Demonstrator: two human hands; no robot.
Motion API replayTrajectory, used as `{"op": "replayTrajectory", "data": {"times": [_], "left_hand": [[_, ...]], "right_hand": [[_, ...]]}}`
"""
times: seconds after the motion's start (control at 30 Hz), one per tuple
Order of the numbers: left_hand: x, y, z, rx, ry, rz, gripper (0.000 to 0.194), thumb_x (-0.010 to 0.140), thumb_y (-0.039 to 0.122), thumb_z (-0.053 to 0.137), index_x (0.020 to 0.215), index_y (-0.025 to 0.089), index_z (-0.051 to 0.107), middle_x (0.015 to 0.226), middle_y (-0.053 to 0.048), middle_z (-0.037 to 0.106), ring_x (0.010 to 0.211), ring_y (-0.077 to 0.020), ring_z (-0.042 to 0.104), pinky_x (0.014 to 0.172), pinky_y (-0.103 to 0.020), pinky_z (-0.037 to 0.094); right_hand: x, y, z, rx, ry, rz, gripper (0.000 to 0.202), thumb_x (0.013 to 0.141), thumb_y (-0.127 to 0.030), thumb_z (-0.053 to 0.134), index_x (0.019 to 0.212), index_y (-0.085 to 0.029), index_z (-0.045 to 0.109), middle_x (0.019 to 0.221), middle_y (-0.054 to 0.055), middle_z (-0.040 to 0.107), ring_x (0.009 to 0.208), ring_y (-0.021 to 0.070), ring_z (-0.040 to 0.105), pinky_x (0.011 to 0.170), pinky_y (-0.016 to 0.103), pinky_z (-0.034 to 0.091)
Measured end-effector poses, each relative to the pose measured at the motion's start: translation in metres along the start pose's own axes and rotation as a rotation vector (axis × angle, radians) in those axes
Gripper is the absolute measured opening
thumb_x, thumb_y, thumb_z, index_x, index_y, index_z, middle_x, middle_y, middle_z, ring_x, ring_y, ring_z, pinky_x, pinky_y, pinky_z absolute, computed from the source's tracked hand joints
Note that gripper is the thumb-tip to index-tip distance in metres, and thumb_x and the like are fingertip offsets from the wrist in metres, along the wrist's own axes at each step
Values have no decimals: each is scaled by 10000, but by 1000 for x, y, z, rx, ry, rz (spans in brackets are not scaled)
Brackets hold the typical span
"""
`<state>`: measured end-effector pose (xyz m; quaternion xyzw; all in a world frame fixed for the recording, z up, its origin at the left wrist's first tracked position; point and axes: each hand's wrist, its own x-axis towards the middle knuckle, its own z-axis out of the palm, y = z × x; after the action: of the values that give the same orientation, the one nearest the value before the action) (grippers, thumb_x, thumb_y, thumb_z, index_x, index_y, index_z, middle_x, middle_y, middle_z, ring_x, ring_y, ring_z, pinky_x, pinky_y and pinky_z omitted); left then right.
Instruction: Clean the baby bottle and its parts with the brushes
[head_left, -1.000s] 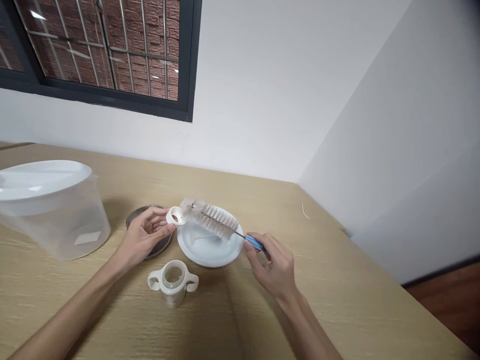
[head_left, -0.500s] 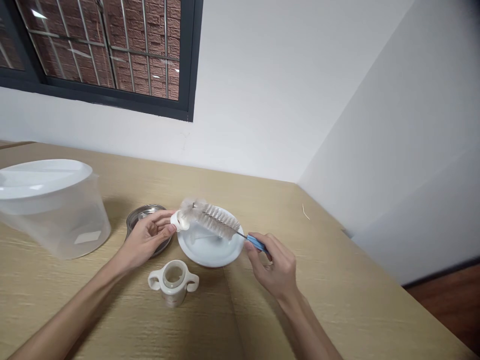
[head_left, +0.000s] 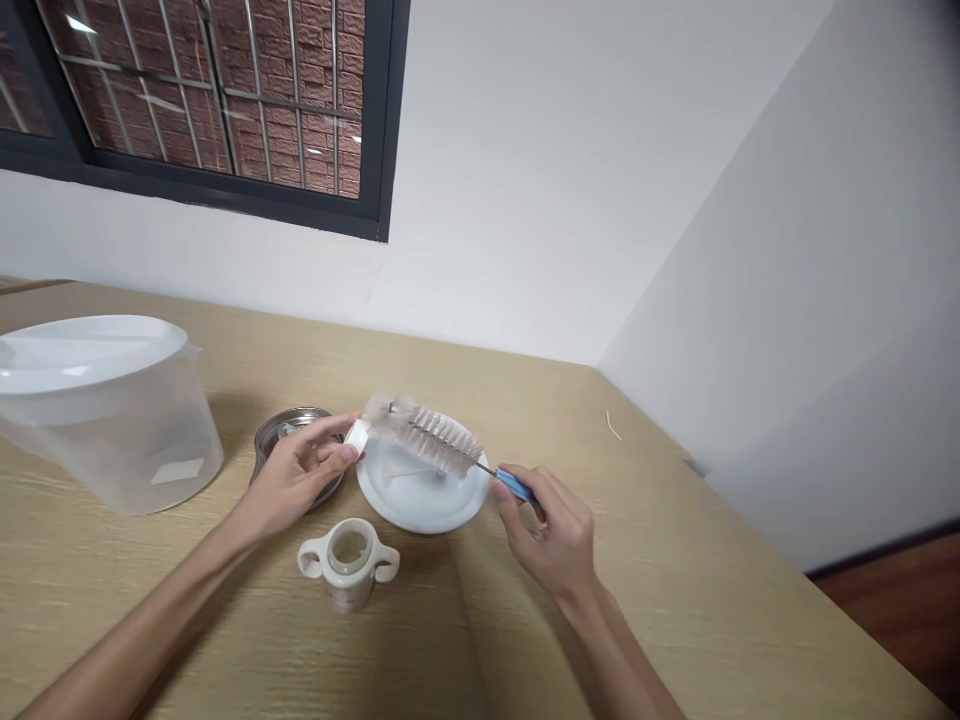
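My left hand [head_left: 304, 462] pinches a small white bottle cap [head_left: 357, 438] between thumb and fingers. Against the cap rests the bristly tip of a bottle brush [head_left: 431, 437]. Its blue handle is gripped by my right hand [head_left: 551, 530], with the bristles pointing left. Below the brush sits a white bowl [head_left: 420, 518], with a thin pale stick-like piece inside. In front of my left hand a white two-handled baby bottle [head_left: 350, 575] stands upright with its mouth uncovered. Partly hidden behind my left hand is a round metal dish [head_left: 262, 440] holding something clear.
A large translucent plastic tub [head_left: 142, 440] with a white lid stands on the left of the wooden table [head_left: 675, 580]. A thin pale strip [head_left: 613, 424] lies near the right edge. A barred window [head_left: 225, 100] is set in the wall behind.
The white cap has been turned in my left hand, from its hollow side facing the brush to its side wall facing me. The brush and my right hand have barely moved.
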<state>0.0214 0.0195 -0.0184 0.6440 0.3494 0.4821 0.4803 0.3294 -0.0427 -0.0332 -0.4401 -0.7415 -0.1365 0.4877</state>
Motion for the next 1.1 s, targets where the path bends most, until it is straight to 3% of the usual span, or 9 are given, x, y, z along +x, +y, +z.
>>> {"op": "replayTrajectory", "data": {"times": [0.27,0.4,0.5,0.63,0.83,1.1], "left_hand": [[-2,0,4,-41,82,-31,532,803,432,762,1231,166,591,982,-91,747,918,-241,702,848,-382,576],[-2,5,5,-89,153,-52,602,744,416,815,1223,145,573,964,-98,753,898,-228,705,841,-365,573],[-3,10,6,-98,206,-47,660,691,365,859,1230,134,557,959,-103,751,896,-221,701,839,-358,568],[-7,15,8,-39,262,25,651,646,300,883,1192,148,563,951,-93,746,876,-216,701,815,-345,571],[-7,9,8,20,261,73,574,654,299,870,1153,164,621,953,-86,746,917,-235,701,822,-343,578],[-6,1,4,69,209,113,506,696,308,840,1156,170,679,1013,-94,733,976,-258,686,882,-366,567]], "right_hand": [[0,-3,1,16,-12,-10,165,894,-158,634,1057,-179,637,763,29,642,639,137,586,574,256,454],[0,4,1,-5,-80,-27,167,896,-166,636,1062,-182,638,784,27,649,661,134,596,611,258,471],[-1,12,-1,-100,-62,23,130,898,-189,644,1028,-186,649,781,19,651,670,135,600,626,263,468],[-1,15,-1,-43,-30,100,111,909,-208,631,1017,-190,646,854,35,676,733,141,623,652,254,499],[-1,10,2,4,-28,113,97,920,-235,609,994,-192,655,825,45,668,711,154,621,581,248,498],[1,10,-1,-22,-41,91,101,914,-221,618,1006,-192,646,831,40,676,711,152,630,637,266,511]]}}
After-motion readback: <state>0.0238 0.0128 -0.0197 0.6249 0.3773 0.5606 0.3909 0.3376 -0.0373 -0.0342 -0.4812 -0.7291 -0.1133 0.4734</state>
